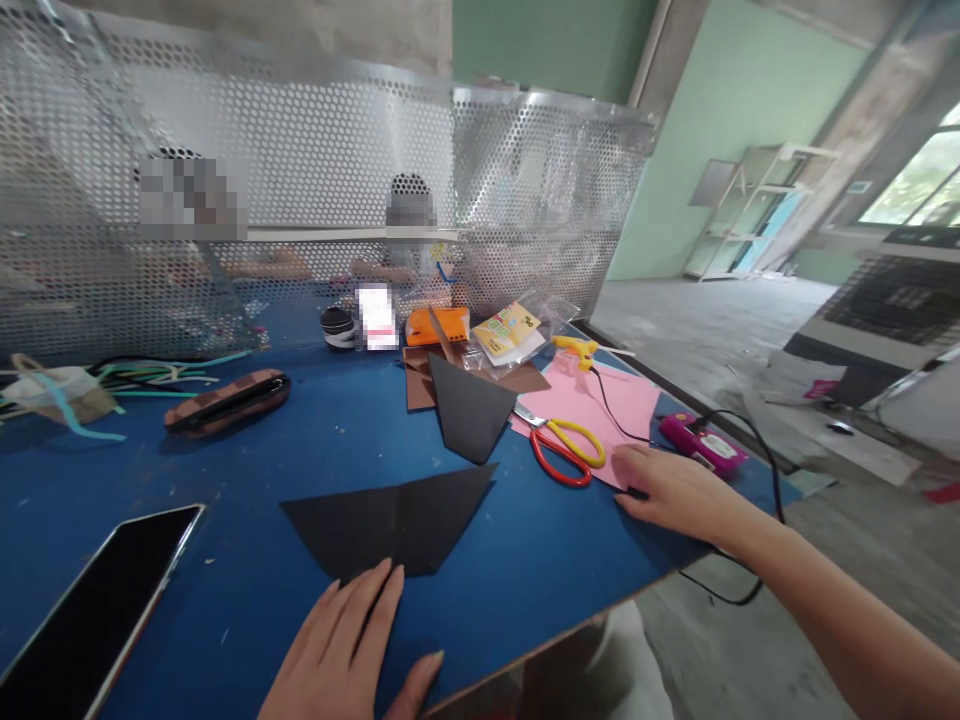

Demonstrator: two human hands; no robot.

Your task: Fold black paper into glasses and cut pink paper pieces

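Note:
My left hand (345,640) lies flat with fingers stretched out, fingertips touching the near edge of a folded black paper piece (390,515). At the table's right edge, my right hand (664,490) is bent, its fingers and thumb around a small dark thing that I cannot make out. Under its fingertips is the corner of pink paper (585,400). Just left of that hand lie scissors (566,450) with one red and one yellow handle. A second black paper piece (472,410) rests beyond the first, partly over brown paper (420,385).
A yellow glue gun (577,350) lies on the pink paper, its cord running toward a magenta power box (705,443). A phone (105,610) and a pencil case (229,403) are at left. Behind a perforated metal screen (315,150) sit other people.

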